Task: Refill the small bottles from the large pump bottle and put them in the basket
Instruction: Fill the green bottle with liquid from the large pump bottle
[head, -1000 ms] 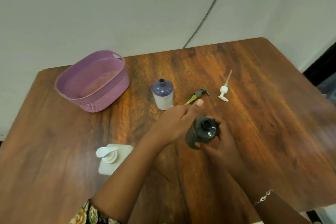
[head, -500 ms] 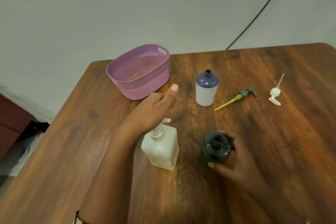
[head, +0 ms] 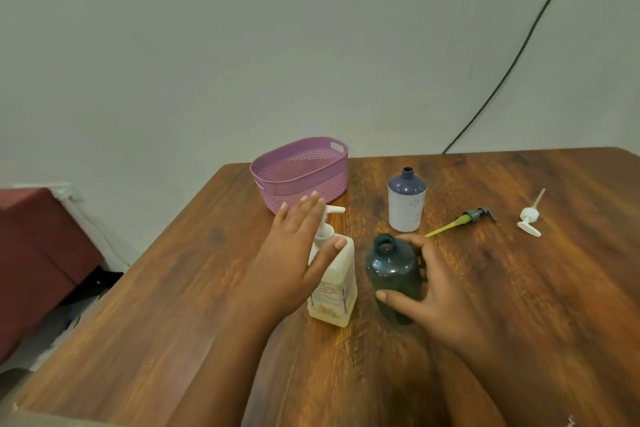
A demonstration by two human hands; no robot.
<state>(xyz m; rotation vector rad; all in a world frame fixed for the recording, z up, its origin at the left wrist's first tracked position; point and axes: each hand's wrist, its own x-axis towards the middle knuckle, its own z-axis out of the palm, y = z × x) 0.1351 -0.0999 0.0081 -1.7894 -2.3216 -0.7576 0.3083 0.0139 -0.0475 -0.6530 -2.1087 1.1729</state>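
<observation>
My right hand [head: 436, 291] grasps the uncapped dark bottle [head: 393, 270], upright on the table [head: 519, 288]. My left hand [head: 294, 253], spread and holding nothing, is at the pump bottle [head: 336, 291] just beside. Recommended: align the dark bottle under the spout [head: 337, 209] before pressing. The basket [head: 322, 184] stands beyond.

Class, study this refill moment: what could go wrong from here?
The spout of the pump bottle is not over the narrow mouth of the dark bottle, so a press by the left hand may squirt onto the table. The green pump and white pump lie loose and could get swapped.
</observation>
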